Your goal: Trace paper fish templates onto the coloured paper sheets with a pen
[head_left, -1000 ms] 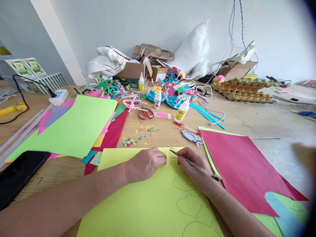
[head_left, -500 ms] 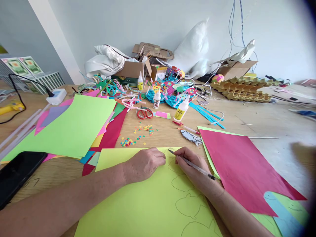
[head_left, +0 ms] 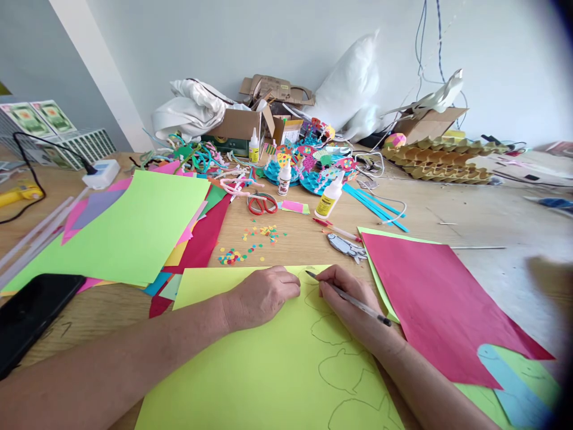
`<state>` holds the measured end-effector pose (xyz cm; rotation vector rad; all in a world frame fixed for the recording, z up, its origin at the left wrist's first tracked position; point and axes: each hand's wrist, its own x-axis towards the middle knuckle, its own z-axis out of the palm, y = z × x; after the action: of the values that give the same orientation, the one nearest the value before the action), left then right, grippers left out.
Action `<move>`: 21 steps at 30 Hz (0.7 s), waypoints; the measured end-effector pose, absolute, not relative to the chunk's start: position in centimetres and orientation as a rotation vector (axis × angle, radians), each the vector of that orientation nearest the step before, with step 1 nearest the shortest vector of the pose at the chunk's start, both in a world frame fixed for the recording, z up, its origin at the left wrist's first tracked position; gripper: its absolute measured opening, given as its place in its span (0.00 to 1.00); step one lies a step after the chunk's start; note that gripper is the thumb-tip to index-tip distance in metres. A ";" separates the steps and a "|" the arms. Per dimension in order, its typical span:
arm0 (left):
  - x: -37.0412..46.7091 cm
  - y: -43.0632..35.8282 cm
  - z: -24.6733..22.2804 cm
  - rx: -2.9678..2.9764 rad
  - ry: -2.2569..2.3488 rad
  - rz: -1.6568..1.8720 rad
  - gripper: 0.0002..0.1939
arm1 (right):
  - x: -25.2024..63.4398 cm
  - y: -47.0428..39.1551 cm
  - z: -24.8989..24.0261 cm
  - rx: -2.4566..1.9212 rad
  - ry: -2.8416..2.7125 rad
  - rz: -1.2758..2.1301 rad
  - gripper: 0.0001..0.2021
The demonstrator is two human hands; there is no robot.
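Observation:
My right hand (head_left: 347,294) grips a pen (head_left: 358,303), its dark tip near the far edge of a yellow-green sheet of paper (head_left: 233,370). The tip is beside a small outline close to that edge. A row of fish-shaped outlines (head_left: 344,370) runs down the sheet's right side, smaller toward the far end; my right hand covers part of it. My left hand (head_left: 264,295) rests on the paper left of the pen, fingers curled under. Whatever lies beneath those fingertips is hidden. Past the sheet's far right corner lies a grey paper fish (head_left: 347,246).
Coloured sheets (head_left: 120,227) and a black phone (head_left: 36,316) lie at left, a red sheet (head_left: 443,298) at right. Beyond are confetti (head_left: 237,257), red-handled scissors (head_left: 262,204), a red pen (head_left: 335,229) and glue bottles (head_left: 329,197). Cardboard boxes (head_left: 242,128) stand against the wall.
Almost nothing differs. The view has shifted very slightly; both hands and the pen keep nearly the same place on the paper.

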<state>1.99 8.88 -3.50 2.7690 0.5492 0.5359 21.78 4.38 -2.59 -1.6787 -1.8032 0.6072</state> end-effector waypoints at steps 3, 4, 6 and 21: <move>2.0 8.8 -3.4 2.768 0.562 0.501 0.12 | 21.9 4.3 -2.7 -1.675 -1.787 0.658 0.05; 2.0 8.8 -3.4 2.764 0.563 0.496 0.12 | 22.0 4.3 -2.8 -1.671 -1.778 0.669 0.04; 2.0 8.8 -3.3 2.753 0.565 0.498 0.11 | 22.0 4.2 -2.7 -1.665 -1.758 0.688 0.04; 1.9 8.9 -3.3 2.725 0.563 0.509 0.15 | 22.2 3.9 -2.1 -1.669 -1.637 0.847 0.03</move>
<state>1.94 8.94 -3.29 2.7248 0.5633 0.5093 22.16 3.93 -2.10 -1.6693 -1.6367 0.8466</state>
